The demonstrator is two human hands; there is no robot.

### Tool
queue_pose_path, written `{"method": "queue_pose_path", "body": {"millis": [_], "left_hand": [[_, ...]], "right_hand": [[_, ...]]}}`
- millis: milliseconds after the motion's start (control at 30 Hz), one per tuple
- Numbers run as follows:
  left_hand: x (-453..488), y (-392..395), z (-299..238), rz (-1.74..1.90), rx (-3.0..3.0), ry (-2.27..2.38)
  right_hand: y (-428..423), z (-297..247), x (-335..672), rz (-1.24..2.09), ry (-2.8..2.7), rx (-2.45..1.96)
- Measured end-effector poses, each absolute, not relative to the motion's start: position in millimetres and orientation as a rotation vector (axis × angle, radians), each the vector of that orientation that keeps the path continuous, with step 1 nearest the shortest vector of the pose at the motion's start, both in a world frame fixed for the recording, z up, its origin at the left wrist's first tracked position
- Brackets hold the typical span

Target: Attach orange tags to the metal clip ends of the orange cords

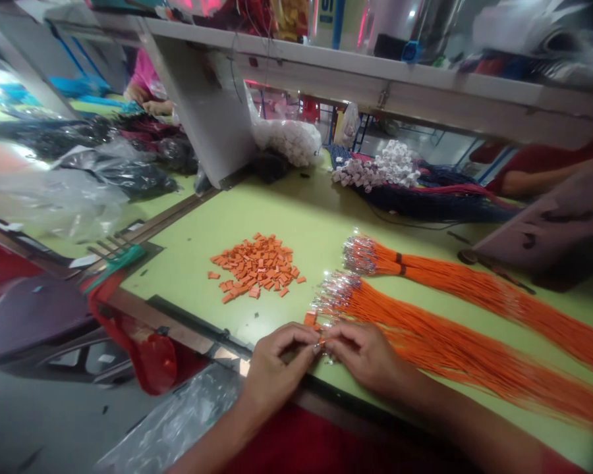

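My left hand and my right hand meet at the front edge of a green worktable. Their fingertips pinch a small orange connector housing on the end of an orange wire. Which hand holds which part is partly hidden by my fingers. A few loose housings lie just left of my fingertips. Two bundles of orange wires with bare metal terminals stretch away to the right of my right hand. A heap of orange housings lies farther up the table.
A shelf runs overhead on a white support. White connectors on dark wires lie at the table's back. A co-worker's hands show at far left, another person's forearm at right. Plastic bags fill the left table.
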State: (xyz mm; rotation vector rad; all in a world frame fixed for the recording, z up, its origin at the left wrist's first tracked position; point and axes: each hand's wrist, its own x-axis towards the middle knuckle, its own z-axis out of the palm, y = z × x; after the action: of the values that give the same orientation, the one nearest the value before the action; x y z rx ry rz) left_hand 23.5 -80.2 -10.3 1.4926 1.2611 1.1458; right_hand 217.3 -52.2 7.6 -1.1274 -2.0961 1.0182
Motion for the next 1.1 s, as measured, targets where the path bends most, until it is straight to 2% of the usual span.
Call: {"method": "queue_pose_path", "body": {"millis": [133,200,300,433,800,1100], "left_hand": [[-2,-50,-12,1.153,1.927,1.569],[-14,-33,-15,0.991,2.111,1.773],[-22,-14,-16,0.745,2.269,1.913],[-22,-9,-16,0.695,2.337,1.908],[-18,-25,-26,0.795,2.333,1.671],[-13,-11,-20,0.806,2.219,1.774]], "right_hand": [[-46,9,219,0.862,-2.014,-1.043],[-44,9,218,0.983,-1.894,-1.123],[-44,9,216,1.347,-1.642,-1.238],[-44,8,216,1.559,-1.485,-1.223],[-45,18,211,1.513,-1.489,-1.263],[-43,13,213,1.482,-1.467,-1.308]]}}
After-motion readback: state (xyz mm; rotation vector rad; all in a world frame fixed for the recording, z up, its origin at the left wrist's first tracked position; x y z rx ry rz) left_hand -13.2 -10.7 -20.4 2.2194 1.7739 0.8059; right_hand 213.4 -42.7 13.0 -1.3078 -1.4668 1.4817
